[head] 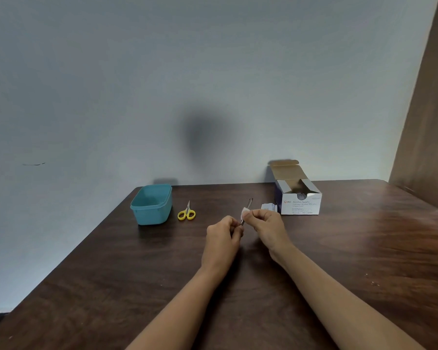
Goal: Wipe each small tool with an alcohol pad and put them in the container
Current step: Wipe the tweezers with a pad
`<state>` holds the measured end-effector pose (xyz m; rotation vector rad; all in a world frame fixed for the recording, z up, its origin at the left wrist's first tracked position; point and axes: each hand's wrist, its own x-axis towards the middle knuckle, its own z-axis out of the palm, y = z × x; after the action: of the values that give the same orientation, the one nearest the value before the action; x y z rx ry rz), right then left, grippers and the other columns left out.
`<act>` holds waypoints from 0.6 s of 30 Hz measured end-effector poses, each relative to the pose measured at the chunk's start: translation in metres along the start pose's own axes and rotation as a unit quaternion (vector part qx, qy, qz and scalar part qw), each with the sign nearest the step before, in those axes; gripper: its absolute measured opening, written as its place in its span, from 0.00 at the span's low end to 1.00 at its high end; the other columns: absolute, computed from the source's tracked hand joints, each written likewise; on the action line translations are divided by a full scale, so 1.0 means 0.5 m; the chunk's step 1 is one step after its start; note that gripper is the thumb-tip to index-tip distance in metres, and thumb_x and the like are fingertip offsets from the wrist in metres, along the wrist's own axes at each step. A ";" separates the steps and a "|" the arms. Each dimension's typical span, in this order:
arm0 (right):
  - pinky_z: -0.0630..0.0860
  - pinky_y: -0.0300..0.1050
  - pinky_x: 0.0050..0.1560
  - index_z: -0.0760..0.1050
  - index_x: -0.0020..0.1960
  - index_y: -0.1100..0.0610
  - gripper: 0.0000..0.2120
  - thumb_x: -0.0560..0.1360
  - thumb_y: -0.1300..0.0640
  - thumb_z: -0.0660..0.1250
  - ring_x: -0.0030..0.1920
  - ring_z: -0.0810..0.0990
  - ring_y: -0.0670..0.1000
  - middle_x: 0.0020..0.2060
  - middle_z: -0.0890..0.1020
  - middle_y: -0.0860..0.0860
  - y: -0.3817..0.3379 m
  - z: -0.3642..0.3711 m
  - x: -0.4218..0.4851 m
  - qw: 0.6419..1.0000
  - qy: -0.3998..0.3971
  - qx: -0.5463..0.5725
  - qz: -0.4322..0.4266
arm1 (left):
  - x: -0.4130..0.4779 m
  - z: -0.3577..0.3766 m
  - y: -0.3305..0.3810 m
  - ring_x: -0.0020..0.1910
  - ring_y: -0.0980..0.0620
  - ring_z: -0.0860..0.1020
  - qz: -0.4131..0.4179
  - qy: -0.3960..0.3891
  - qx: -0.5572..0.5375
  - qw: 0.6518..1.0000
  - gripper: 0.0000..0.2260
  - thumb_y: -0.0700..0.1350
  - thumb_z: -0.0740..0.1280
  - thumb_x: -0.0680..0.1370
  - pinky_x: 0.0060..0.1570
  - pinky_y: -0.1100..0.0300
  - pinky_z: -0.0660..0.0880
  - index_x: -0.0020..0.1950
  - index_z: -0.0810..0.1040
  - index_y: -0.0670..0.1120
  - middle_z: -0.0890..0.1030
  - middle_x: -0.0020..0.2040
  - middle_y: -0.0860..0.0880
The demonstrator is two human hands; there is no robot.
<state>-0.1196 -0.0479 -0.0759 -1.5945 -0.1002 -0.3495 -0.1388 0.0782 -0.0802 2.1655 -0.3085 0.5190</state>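
My left hand (224, 232) grips the lower end of a thin metal tool (248, 203) that points up and away from me above the table. My right hand (264, 223) pinches a white alcohol pad (245, 211) around the tool's middle. Small scissors with yellow handles (187, 213) lie on the table to the left of my hands. A teal plastic container (152, 204) stands open at the table's far left corner, beside the scissors; nothing shows inside it.
An open box of alcohol swabs (300, 198) stands at the back right of the dark wooden table (339, 248). A torn white pad wrapper (269, 207) lies just left of the box. A pale wall rises behind the table.
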 end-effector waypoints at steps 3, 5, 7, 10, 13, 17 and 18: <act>0.76 0.38 0.45 0.83 0.39 0.59 0.09 0.74 0.54 0.71 0.39 0.81 0.46 0.35 0.85 0.54 0.006 0.003 -0.001 0.999 -0.019 -0.038 -0.002 | 0.001 0.000 -0.003 0.36 0.62 0.78 -0.007 0.007 0.006 1.000 0.03 0.43 0.67 0.78 0.38 0.68 0.75 0.47 0.79 0.46 0.81 0.38 0.54; 0.76 0.36 0.46 0.84 0.41 0.59 0.07 0.72 0.56 0.72 0.42 0.82 0.47 0.37 0.85 0.54 0.004 0.000 -0.001 0.999 -0.027 -0.043 0.007 | 0.000 -0.001 -0.003 0.37 0.61 0.78 -0.010 0.009 0.008 1.000 0.03 0.43 0.66 0.78 0.40 0.65 0.76 0.47 0.79 0.46 0.81 0.38 0.54; 0.74 0.33 0.44 0.84 0.41 0.61 0.05 0.71 0.58 0.74 0.42 0.83 0.45 0.37 0.85 0.54 -0.003 -0.004 -0.002 0.998 -0.040 -0.034 0.016 | -0.001 -0.003 -0.002 0.38 0.60 0.79 -0.011 0.011 0.008 1.000 0.03 0.43 0.66 0.78 0.41 0.63 0.77 0.47 0.79 0.46 0.82 0.39 0.53; 0.71 0.26 0.37 0.83 0.42 0.64 0.04 0.69 0.62 0.74 0.35 0.80 0.37 0.35 0.85 0.52 -0.017 -0.006 -0.007 0.998 -0.046 -0.009 0.034 | -0.002 -0.005 -0.001 0.40 0.59 0.80 -0.009 0.015 0.001 1.000 0.02 0.42 0.66 0.78 0.42 0.61 0.78 0.48 0.79 0.46 0.82 0.40 0.52; 0.69 0.26 0.33 0.83 0.42 0.65 0.04 0.70 0.64 0.73 0.28 0.76 0.35 0.29 0.81 0.46 -0.024 -0.006 -0.009 0.998 -0.032 0.012 0.053 | -0.003 -0.005 0.004 0.39 0.60 0.79 0.000 0.019 -0.009 1.000 0.02 0.43 0.67 0.78 0.40 0.67 0.77 0.49 0.79 0.46 0.82 0.40 0.54; 0.69 0.34 0.40 0.83 0.41 0.61 0.04 0.70 0.60 0.73 0.30 0.73 0.39 0.28 0.79 0.45 -0.028 -0.006 -0.010 0.997 -0.002 0.025 0.070 | -0.004 -0.005 0.014 0.37 0.65 0.78 0.009 0.031 -0.047 0.998 0.02 0.42 0.68 0.76 0.36 0.74 0.71 0.48 0.80 0.46 0.80 0.36 0.56; 0.69 0.35 0.41 0.83 0.40 0.60 0.03 0.71 0.60 0.73 0.32 0.72 0.40 0.29 0.79 0.46 -0.030 -0.005 -0.011 0.997 0.004 0.034 0.071 | -0.004 -0.005 0.015 0.38 0.65 0.78 0.009 0.031 -0.058 0.998 0.03 0.41 0.68 0.76 0.37 0.74 0.71 0.48 0.81 0.46 0.80 0.36 0.56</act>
<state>-0.1295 -0.0488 -0.0630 -1.5235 0.0081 -0.2392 -0.1443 0.0758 -0.0744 2.0314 -0.3166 0.5631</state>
